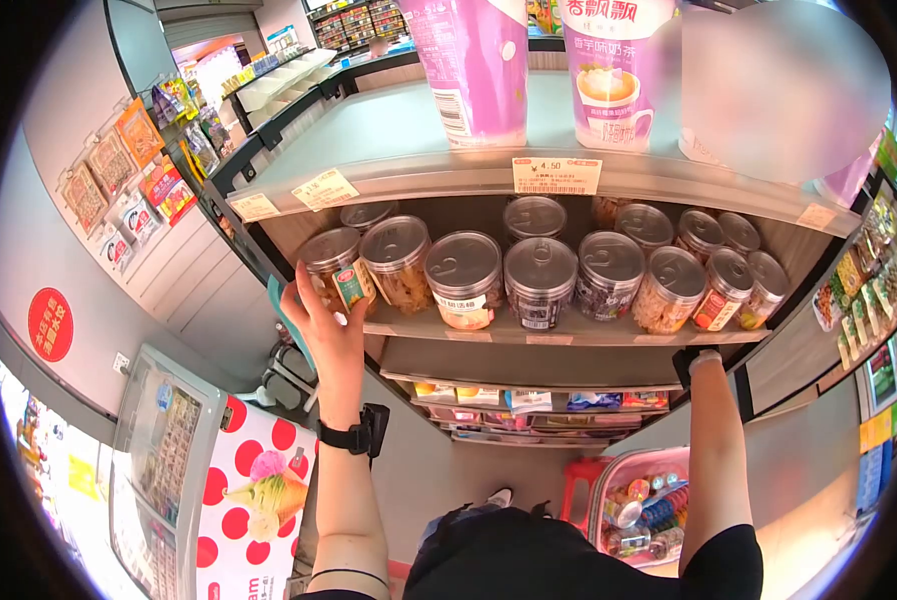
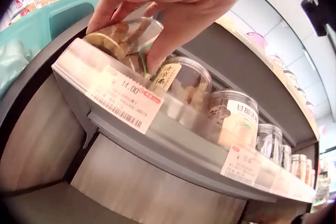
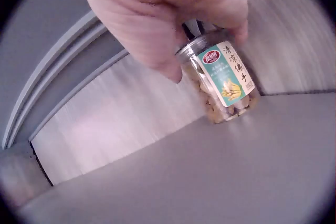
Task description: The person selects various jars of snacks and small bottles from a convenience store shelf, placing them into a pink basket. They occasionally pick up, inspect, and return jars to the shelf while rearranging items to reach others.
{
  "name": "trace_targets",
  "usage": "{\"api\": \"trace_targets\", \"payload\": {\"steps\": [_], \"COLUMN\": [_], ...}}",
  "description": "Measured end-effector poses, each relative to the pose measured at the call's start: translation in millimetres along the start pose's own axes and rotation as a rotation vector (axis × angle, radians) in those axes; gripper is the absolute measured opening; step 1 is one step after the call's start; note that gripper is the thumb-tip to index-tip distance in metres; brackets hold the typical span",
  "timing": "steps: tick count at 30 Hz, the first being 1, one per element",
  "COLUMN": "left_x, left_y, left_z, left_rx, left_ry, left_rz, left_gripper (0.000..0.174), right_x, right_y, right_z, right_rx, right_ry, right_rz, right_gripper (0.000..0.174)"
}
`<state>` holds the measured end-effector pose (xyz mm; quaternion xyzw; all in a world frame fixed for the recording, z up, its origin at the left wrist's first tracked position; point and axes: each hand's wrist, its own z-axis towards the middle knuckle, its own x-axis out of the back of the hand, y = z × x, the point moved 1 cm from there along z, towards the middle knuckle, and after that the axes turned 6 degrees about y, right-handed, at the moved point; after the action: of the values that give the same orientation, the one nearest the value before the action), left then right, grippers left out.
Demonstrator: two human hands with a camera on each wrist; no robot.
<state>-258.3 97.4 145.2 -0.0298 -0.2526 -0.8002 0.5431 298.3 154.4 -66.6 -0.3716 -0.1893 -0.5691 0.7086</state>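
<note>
At the left end of the jar shelf, the left hand (image 1: 331, 335) grips a clear jar with a green label (image 1: 352, 285), fingers on one side and thumb on the other. The left wrist view shows this hand (image 2: 173, 3) round the tilted jar (image 2: 118, 40) just behind the shelf lip. Under that shelf, the right hand (image 1: 707, 368) is mostly hidden from the head view. In the right wrist view the right hand (image 3: 168, 19) holds a small jar with a green and white label (image 3: 227, 77) by its metal lid, low over a grey shelf surface (image 3: 173, 171).
More lidded jars (image 1: 541, 283) stand in rows to the right. Tall purple cups (image 1: 609, 80) are on the shelf above, behind price tags (image 1: 557, 176). Packaged goods (image 1: 529, 400) lie on lower shelves. A pink basket (image 1: 601, 490) with several items is by the person's right side.
</note>
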Motion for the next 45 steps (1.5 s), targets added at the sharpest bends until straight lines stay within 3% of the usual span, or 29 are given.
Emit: {"api": "trace_targets", "payload": {"steps": [9,10,13,15,17,18,20,23,24,25,27,28,33,35,36,39,40,41,42,43,44,45], "left_x": [4,3,10,10,8,8,10,25,28,29,25,23,-21,-38,-34,-20,-22,-31,-43,-48,-46,-43], "left_y": [-3,-4,5,13,20,16,8,22,25,31,46,54,55,45,49,67,63,53,40,33,38,44], "left_z": [18,19,24,30,38,41,52,61,65,70,83,92,118,132,140,151,149,144,139,137,140,143], "left_rx": [0.028,-0.149,-0.128,-0.034,-0.180,-0.177,-0.321,-0.309,-0.311,-0.314,-0.421,-0.399,-0.540,-0.328,-0.438,-0.533,-0.699,-0.705,-0.587,-0.469,-0.471,-0.425], "left_ry": [-0.257,-0.171,-0.159,-0.170,-0.147,-0.148,-0.184,-0.229,-0.327,-0.334,-0.500,-0.702,-0.864,-1.292,-1.346,-1.491,-1.409,-1.407,-1.328,-1.245,-1.242,-1.397], "left_rz": [-0.112,0.112,0.209,0.134,0.167,0.164,0.350,0.448,0.515,0.501,0.169,0.167,0.172,-0.046,-0.130,-0.240,-0.219,-0.220,-0.153,-0.088,-0.090,-0.111], "left_gripper": [0.078,0.074,0.073,0.065,0.047,0.047,0.032,0.028,0.041,0.041,0.058,0.076,0.092,0.090,0.091,0.093,0.096,0.096,0.098,0.099,0.099,0.099], "right_x": [-19,-23,-30,-30,-28,-24,-19,-22,-19,-20,-15,-13,-8,1,5,6,9,11,46,45,47,49], "right_y": [33,35,30,36,42,47,50,35,29,20,-1,-14,-57,-59,-62,-73,-71,-72,-108,-107,-109,-111], "right_z": [-5,-1,-5,-6,-9,-13,-13,-18,-20,-24,-15,-18,-19,-32,-37,-52,-52,-52,-40,-41,-40,-39], "right_rx": [-0.029,-0.034,-0.054,-0.067,-0.076,-0.080,-0.092,-0.121,-0.134,-0.148,-0.176,-0.190,-0.267,-0.300,-0.316,-0.351,-0.358,-0.364,-0.669,-0.668,-0.669,-0.670], "right_ry": [0.000,0.000,-0.002,-0.005,-0.007,-0.009,-0.006,-0.009,-0.009,-0.008,-0.007,-0.007,0.016,0.032,0.041,0.058,0.065,0.070,-0.049,-0.045,-0.061,-0.078], "right_rz": [0.154,0.171,0.208,0.227,0.246,0.253,0.267,0.281,0.283,0.282,0.277,0.275,0.285,0.292,0.297,0.318,0.327,0.337,0.584,0.584,0.574,0.563], "right_gripper": [0.058,0.058,0.060,0.061,0.062,0.062,0.063,0.064,0.065,0.065,0.066,0.067,0.069,0.070,0.071,0.072,0.072,0.073,0.088,0.088,0.083,0.078]}}
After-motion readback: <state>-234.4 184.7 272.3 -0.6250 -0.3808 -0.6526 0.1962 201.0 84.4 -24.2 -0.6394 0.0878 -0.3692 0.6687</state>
